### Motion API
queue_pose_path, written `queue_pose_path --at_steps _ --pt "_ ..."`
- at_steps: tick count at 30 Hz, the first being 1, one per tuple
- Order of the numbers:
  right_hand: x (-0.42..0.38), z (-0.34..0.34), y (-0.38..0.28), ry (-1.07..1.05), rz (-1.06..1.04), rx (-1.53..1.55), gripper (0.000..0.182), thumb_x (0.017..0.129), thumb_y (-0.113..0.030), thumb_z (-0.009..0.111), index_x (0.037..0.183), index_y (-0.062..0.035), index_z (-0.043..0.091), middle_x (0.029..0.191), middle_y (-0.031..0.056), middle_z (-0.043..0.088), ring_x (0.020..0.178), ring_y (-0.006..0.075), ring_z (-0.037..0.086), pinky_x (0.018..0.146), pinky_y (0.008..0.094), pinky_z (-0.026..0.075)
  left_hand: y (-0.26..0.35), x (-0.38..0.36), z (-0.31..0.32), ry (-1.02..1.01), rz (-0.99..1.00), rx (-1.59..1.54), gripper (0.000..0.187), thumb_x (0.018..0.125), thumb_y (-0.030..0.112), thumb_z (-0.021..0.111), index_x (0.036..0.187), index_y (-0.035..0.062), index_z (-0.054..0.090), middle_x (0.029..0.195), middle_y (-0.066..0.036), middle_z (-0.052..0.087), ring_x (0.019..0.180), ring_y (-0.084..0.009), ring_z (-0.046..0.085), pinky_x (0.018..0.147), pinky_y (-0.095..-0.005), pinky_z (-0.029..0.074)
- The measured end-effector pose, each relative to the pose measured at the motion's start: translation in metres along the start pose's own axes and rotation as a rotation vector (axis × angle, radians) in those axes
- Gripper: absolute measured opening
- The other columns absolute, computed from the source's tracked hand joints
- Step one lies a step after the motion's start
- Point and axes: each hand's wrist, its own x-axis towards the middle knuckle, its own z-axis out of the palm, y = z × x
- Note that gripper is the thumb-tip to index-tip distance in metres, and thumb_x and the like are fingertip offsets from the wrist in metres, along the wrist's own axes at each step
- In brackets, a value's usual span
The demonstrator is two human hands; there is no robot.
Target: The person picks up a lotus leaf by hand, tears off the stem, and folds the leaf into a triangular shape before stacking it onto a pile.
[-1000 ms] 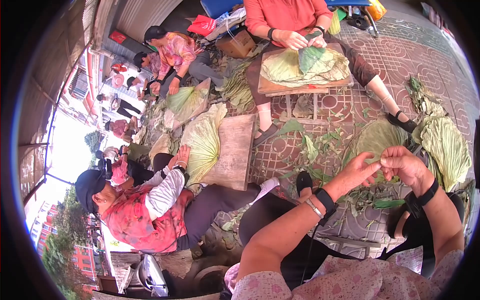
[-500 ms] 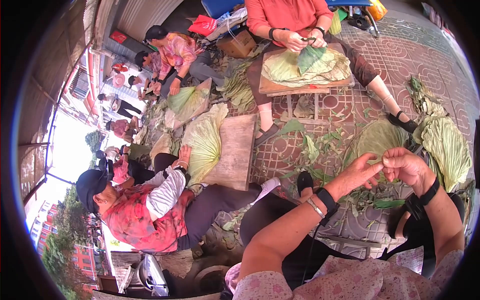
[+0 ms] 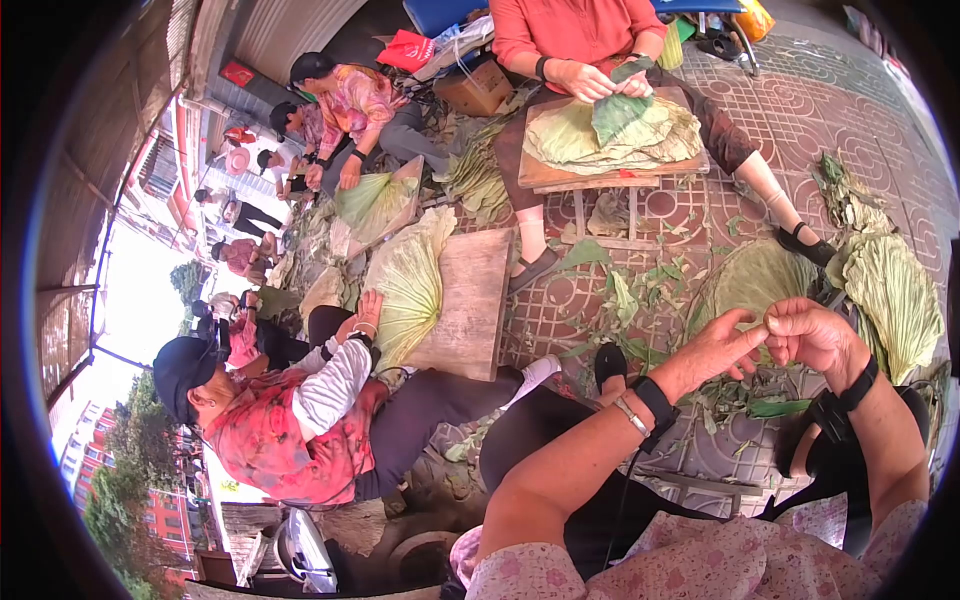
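Note:
My left hand (image 3: 712,350) and my right hand (image 3: 815,335) are raised together over my lap, both with black bands at the wrist. The left thumb and forefinger touch the fingertips of the right hand, whose fingers are curled in. Whatever sits between the fingertips is too small to make out. Behind the hands a large round green leaf (image 3: 752,278) lies on the tiled ground. To its right lies a pile of folded pale green leaves (image 3: 893,295).
A person in red (image 3: 575,30) folds a leaf on a wooden stool stacked with leaves (image 3: 610,135). A person in a dark cap (image 3: 265,420) presses a leaf on a wooden board (image 3: 470,300). More people sit along the left. Leaf scraps (image 3: 640,290) litter the tiles.
My two hands have stayed together, shifting slightly right and down, with the left fingers closing onto the right fingertips. The person in red has kept turning a folded leaf.

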Motion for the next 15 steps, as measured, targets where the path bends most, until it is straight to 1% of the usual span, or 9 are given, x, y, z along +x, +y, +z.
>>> queue_pose_path --at_steps 4,10,15 --pt "-0.001 0.001 -0.001 -0.007 0.012 0.026 0.019 0.086 -0.019 0.075 0.086 -0.0024 0.066 0.072 0.0038 0.065 0.059 0.0146 0.064 0.057 0.0265 0.053 -0.003 0.001 0.0 0.002 0.002 -0.017 0.075 0.095 0.052 0.06 0.142 -0.0016 0.036 0.11 -0.017 0.063 0.091 -0.0214 0.066 0.071 -0.0306 0.055" --pt "0.0 0.005 -0.003 0.141 -0.052 -0.103 0.016 0.085 -0.014 0.076 0.091 -0.0006 0.068 0.077 0.0076 0.07 0.063 0.0148 0.067 0.06 0.0254 0.057 -0.014 0.007 -0.008 0.092 0.034 0.043 0.076 0.095 0.048 0.062 0.143 -0.0034 0.034 0.11 -0.018 0.062 0.091 -0.0236 0.066 0.07 -0.0318 0.055" --pt "0.0 0.007 -0.004 0.156 -0.058 -0.161 0.016 0.086 -0.014 0.075 0.09 -0.0007 0.067 0.077 0.0083 0.07 0.063 0.015 0.067 0.06 0.0256 0.056 -0.016 0.007 -0.009 0.104 0.03 0.057 0.078 0.095 0.048 0.062 0.144 -0.0044 0.033 0.11 -0.019 0.062 0.091 -0.0242 0.066 0.069 -0.0319 0.055"
